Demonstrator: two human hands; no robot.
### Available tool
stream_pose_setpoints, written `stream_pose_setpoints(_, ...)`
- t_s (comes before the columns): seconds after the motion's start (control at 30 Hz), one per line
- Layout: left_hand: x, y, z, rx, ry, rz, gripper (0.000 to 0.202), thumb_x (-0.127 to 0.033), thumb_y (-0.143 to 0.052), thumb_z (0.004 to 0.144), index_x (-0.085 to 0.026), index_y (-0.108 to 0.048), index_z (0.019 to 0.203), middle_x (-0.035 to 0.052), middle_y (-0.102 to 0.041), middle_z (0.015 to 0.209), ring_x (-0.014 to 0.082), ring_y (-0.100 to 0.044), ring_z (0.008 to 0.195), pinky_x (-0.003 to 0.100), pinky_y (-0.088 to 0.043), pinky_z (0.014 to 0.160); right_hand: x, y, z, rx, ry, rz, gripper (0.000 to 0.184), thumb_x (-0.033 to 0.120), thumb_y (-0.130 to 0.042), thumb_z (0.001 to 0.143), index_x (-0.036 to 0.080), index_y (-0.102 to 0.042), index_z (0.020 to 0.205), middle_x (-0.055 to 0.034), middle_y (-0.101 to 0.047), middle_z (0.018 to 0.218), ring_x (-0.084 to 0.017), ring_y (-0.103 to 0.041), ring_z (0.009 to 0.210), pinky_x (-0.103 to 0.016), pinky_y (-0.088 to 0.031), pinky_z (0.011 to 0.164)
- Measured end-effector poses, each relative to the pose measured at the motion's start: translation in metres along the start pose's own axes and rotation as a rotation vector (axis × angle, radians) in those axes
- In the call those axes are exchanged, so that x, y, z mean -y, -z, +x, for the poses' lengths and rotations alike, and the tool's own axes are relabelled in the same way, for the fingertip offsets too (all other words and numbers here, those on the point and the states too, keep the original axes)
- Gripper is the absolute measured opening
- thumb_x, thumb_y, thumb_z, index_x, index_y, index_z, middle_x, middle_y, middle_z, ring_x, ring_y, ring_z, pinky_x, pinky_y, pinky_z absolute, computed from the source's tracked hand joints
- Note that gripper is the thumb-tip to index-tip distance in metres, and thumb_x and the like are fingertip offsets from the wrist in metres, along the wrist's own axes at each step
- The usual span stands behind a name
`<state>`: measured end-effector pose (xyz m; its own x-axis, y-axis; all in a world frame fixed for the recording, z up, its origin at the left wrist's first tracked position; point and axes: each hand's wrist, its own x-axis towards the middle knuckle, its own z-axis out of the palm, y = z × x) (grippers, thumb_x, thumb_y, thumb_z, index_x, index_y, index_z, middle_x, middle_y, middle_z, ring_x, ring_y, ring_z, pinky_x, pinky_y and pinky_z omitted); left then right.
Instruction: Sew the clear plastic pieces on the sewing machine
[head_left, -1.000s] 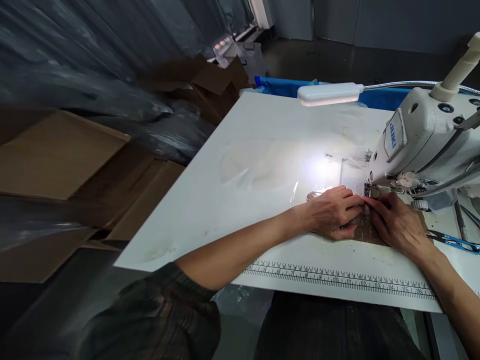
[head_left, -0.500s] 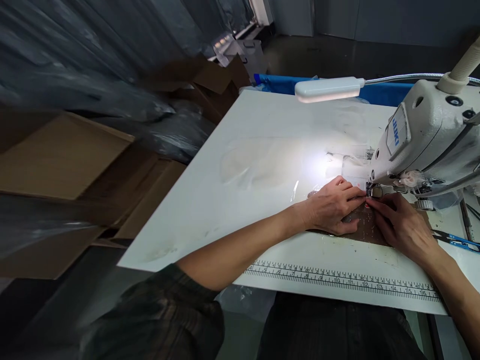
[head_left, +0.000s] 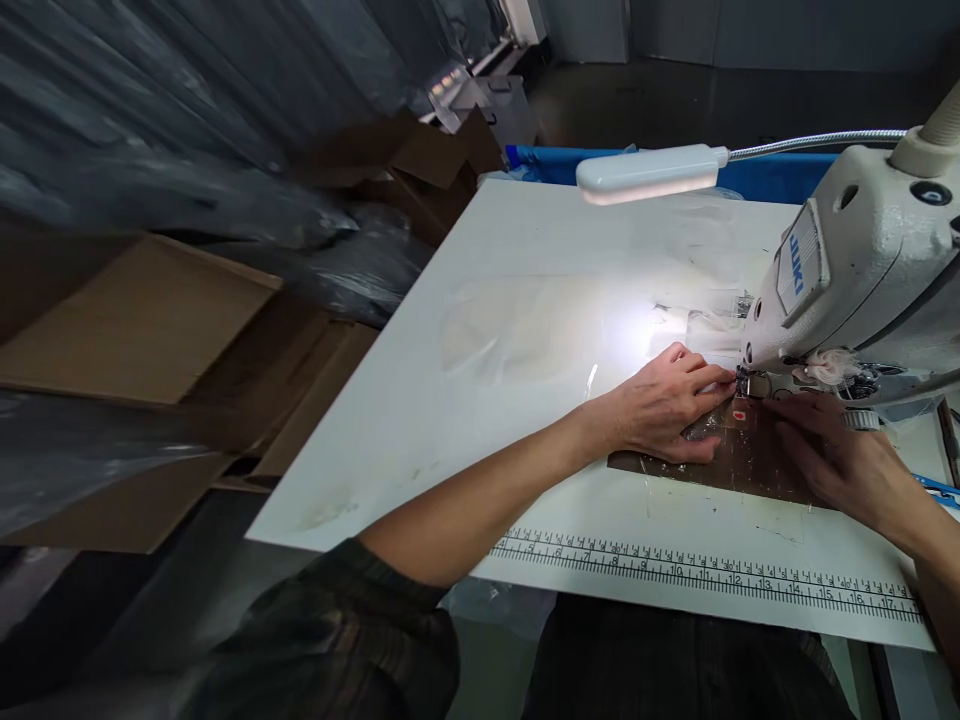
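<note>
My left hand (head_left: 671, 405) lies across a brown plate (head_left: 757, 460), its fingers stretched toward the presser foot (head_left: 742, 383) of a sewing machine (head_left: 847, 270). The thumb is spread apart from the other fingers. Clear plastic (head_left: 701, 428) shows between thumb and fingers; whether they grip it is hidden. A small red-and-white tag (head_left: 740, 415) sits just in front of the presser foot. To its right, my right hand (head_left: 847, 455) rests over the plate with fingers extended and apart, partly behind the machine head. I see nothing held in it.
A white lamp (head_left: 649, 175) on a bendable neck lights the white table (head_left: 420, 430). A ruler strip (head_left: 675, 568) runs along the front edge. Blue-handled snips (head_left: 937, 490) lie at the right. Cardboard boxes (head_left: 135, 320) and plastic sheeting stand left of the table.
My right hand has moved right, away from the left fingertips, uncovering the red-and-white tag and more of the brown plate. My left hand stays nearly in place. The view has shifted slightly.
</note>
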<state>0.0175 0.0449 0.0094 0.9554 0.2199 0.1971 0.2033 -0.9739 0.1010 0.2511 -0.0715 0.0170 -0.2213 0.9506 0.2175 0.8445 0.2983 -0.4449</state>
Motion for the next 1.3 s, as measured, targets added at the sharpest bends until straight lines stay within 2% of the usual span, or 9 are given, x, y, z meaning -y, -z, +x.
stream_pose_setpoints(0.13, 0.002, 0.000, 0.001, 0.012, 0.020, -0.007, 0.055, -0.050, -0.047, 0.093, -0.012, -0.060, 0.131, 0.0155, -0.062, 0.128, 0.0267, -0.057, 0.098, 0.041, -0.040, 0.087, -0.010, 0.011, 0.005, 0.031, -0.111, 0.048, 0.040, 0.047, -0.041, 0.100, 0.022, -0.073, 0.105, -0.0119, -0.074, 0.099, -0.033, -0.069, 0.098, -0.045, -0.060, 0.078)
stream_pose_setpoints(0.3, 0.002, -0.001, 0.000, 0.005, 0.032, 0.019, 0.062, -0.054, -0.043, 0.095, -0.007, -0.058, 0.133, 0.0162, -0.061, 0.129, 0.0270, -0.056, 0.098, 0.042, -0.040, 0.087, -0.018, 0.004, 0.015, -0.044, -0.138, 0.024, 0.041, 0.041, -0.036, 0.101, 0.020, -0.070, 0.090, -0.0149, -0.072, 0.093, -0.032, -0.068, 0.094, -0.046, -0.059, 0.078)
stream_pose_setpoints(0.5, 0.000, -0.003, 0.000, 0.007, 0.073, 0.019, 0.058, -0.052, -0.045, 0.095, -0.010, -0.057, 0.134, 0.0175, -0.059, 0.133, 0.0289, -0.055, 0.102, 0.043, -0.041, 0.089, -0.014, -0.009, 0.004, -0.070, -0.108, 0.043, 0.043, 0.051, -0.038, 0.102, 0.022, -0.069, 0.112, -0.0132, -0.071, 0.111, -0.031, -0.067, 0.107, -0.047, -0.057, 0.089)
stream_pose_setpoints(0.6, -0.001, -0.005, -0.001, -0.025, 0.095, 0.001, 0.057, -0.049, -0.046, 0.095, -0.010, -0.054, 0.135, 0.0194, -0.058, 0.133, 0.0306, -0.055, 0.106, 0.044, -0.042, 0.089, -0.015, -0.011, -0.001, -0.098, -0.132, 0.025, 0.040, 0.050, -0.043, 0.101, 0.022, -0.070, 0.113, -0.0138, -0.069, 0.114, -0.030, -0.068, 0.107, -0.048, -0.057, 0.090)
stream_pose_setpoints(0.8, 0.000, -0.010, -0.003, -0.177, 0.161, -0.084, 0.072, -0.044, -0.044, 0.097, 0.001, -0.025, 0.150, 0.0259, -0.054, 0.138, 0.0331, -0.054, 0.121, 0.049, -0.041, 0.100, -0.021, -0.008, 0.004, -0.098, -0.105, 0.016, 0.031, 0.040, -0.046, 0.097, 0.022, -0.071, 0.096, -0.0121, -0.070, 0.110, -0.026, -0.070, 0.100, -0.040, -0.059, 0.083)
stream_pose_setpoints(0.93, 0.003, -0.010, 0.000, -0.132, 0.116, -0.152, 0.080, -0.047, -0.044, 0.099, -0.001, -0.011, 0.154, 0.0269, -0.046, 0.149, 0.0316, -0.048, 0.136, 0.050, -0.033, 0.114, -0.017, -0.006, 0.006, -0.092, -0.117, 0.008, 0.033, 0.042, -0.046, 0.097, 0.020, -0.070, 0.101, -0.0139, -0.070, 0.110, -0.026, -0.070, 0.100, -0.041, -0.058, 0.086)
stream_pose_setpoints(1.1, -0.005, -0.007, 0.002, -0.023, 0.173, -0.018, 0.077, -0.056, -0.045, 0.098, -0.004, -0.028, 0.152, 0.0235, -0.050, 0.148, 0.0324, -0.046, 0.137, 0.046, -0.037, 0.110, -0.016, -0.008, 0.004, -0.104, -0.142, 0.043, 0.036, 0.045, -0.046, 0.097, 0.019, -0.066, 0.111, -0.0128, -0.071, 0.109, -0.026, -0.070, 0.100, -0.040, -0.059, 0.084)
stream_pose_setpoints(1.2, -0.019, -0.003, 0.002, -0.027, 0.288, 0.181, 0.082, -0.064, -0.045, 0.096, 0.002, -0.040, 0.144, 0.0225, -0.062, 0.130, 0.0316, -0.062, 0.108, 0.042, -0.046, 0.090, -0.021, -0.016, 0.002, -0.154, -0.156, 0.067, 0.035, 0.046, -0.047, 0.096, 0.020, -0.067, 0.109, -0.0129, -0.072, 0.108, -0.027, -0.071, 0.099, -0.041, -0.059, 0.083)
stream_pose_setpoints(1.3, -0.017, 0.006, 0.006, -0.030, 0.286, 0.313, 0.064, -0.058, -0.042, 0.100, -0.001, -0.057, 0.126, 0.0187, -0.067, 0.117, 0.0251, -0.062, 0.086, 0.038, -0.044, 0.077, -0.026, -0.023, 0.001, -0.185, -0.199, 0.071, 0.039, 0.050, -0.048, 0.093, 0.020, -0.068, 0.108, -0.0146, -0.072, 0.110, -0.031, -0.069, 0.104, -0.047, -0.057, 0.087)
